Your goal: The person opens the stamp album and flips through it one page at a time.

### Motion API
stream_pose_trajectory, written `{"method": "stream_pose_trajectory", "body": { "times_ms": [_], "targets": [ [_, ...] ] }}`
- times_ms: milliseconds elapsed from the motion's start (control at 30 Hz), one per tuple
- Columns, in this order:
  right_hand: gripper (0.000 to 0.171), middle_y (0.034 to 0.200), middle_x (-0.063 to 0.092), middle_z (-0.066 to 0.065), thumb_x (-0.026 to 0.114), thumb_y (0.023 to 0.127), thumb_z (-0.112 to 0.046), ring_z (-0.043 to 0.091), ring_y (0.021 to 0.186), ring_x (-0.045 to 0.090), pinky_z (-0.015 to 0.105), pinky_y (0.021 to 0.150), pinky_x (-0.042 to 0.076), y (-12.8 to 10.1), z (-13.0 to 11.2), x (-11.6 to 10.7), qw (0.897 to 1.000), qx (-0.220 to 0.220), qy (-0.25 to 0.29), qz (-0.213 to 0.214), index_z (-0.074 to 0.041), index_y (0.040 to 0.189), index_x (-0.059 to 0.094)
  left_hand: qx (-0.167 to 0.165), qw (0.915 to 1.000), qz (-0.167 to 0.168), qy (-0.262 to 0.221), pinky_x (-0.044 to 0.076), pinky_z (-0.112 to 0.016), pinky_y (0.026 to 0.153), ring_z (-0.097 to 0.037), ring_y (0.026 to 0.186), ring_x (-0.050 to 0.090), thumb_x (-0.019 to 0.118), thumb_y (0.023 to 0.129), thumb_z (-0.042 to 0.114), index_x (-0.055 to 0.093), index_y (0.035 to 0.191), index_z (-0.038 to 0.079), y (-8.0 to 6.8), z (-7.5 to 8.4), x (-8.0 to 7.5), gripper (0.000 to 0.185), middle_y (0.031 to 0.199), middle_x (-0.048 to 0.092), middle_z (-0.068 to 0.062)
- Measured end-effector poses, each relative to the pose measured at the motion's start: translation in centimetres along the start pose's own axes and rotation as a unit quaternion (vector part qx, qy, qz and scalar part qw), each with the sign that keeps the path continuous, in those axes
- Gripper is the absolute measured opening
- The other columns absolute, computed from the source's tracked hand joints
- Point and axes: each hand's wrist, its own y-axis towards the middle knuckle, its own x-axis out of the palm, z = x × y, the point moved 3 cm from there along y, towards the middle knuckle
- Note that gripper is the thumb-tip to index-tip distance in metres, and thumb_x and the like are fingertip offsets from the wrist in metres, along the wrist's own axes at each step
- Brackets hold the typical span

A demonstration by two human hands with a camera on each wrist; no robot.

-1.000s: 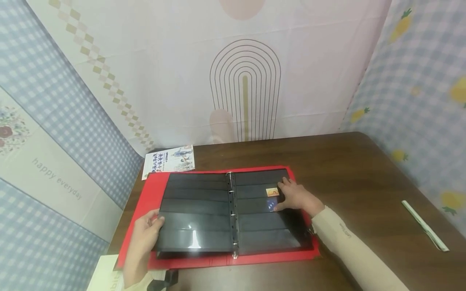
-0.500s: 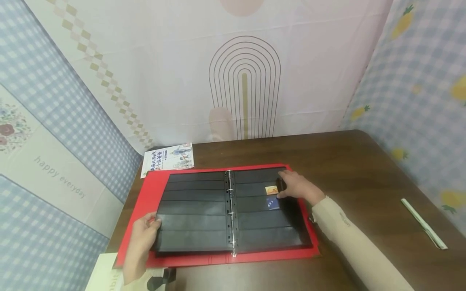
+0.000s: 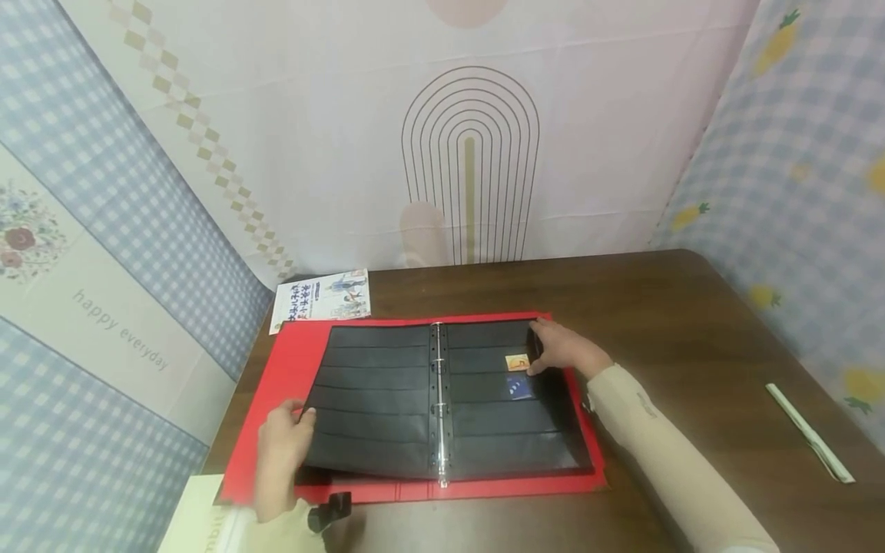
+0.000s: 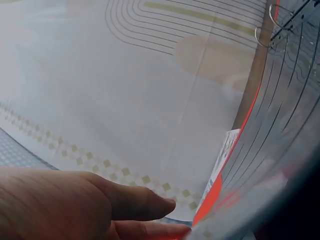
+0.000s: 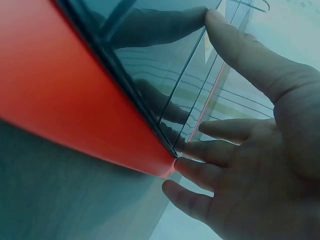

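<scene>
Since earlier, our right hand (image 3: 563, 349) is sliding up the black page (image 3: 512, 399), fingers relaxed; left hand (image 3: 283, 442) pinching the opposite page edge (image 3: 307, 430).

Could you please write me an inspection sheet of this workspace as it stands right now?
Surface: brown wooden table.
Job's things: red binder lies open and flat, black pocket pages on its rings; an orange card and a blue card sit in the right page's pockets.
Clutter: booklet at the far left, white strip at the right, pale sheet at the near left corner.
Grips: left hand holds the left page's edge; right hand rests on the right page's outer edge, by the orange card.
Cables: nothing seen.
Surroundings: patterned cloth backdrops on three sides.
</scene>
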Motion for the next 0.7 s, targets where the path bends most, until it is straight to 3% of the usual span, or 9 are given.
{"method": "stream_pose_trajectory", "body": {
  "times_ms": [233,467,700],
  "targets": [
    [0.102,0.157,0.026,0.036,0.088,0.079,-0.026,0.050,0.145,0.025,0.061,0.116,0.026,0.0,0.5,0.5,1.000,0.004,0.022,-0.002,0.015,0.151,0.028,-0.019,0.9993,-0.009,0.030,0.045,-0.070,0.089,-0.059,0.119,0.051,0.054,0.101,0.024,0.054,0.134,-0.008,-0.9,0.5,0.2,0.047,0.132,0.056,-0.035],
    [0.101,0.159,0.017,0.036,0.086,0.081,-0.032,0.052,0.147,0.016,0.063,0.117,0.020,-0.1,0.8,0.4,1.000,-0.001,0.010,-0.010,0.014,0.151,0.029,-0.010,0.9996,-0.025,0.012,0.039,-0.066,0.103,-0.058,0.127,0.045,0.052,0.103,0.024,0.050,0.136,-0.014,-1.7,0.5,0.8,0.051,0.137,0.051,-0.038],
    [0.100,0.159,0.019,0.036,0.085,0.082,-0.032,0.051,0.147,0.018,0.062,0.117,0.021,0.0,0.6,0.1,1.000,0.004,-0.001,-0.012,0.013,0.152,0.029,-0.010,0.9994,-0.033,0.003,0.040,-0.067,0.102,-0.058,0.126,0.045,0.050,0.103,0.025,0.049,0.136,-0.015,-2.3,0.5,1.4,0.052,0.136,0.051,-0.039]
  ]
}}
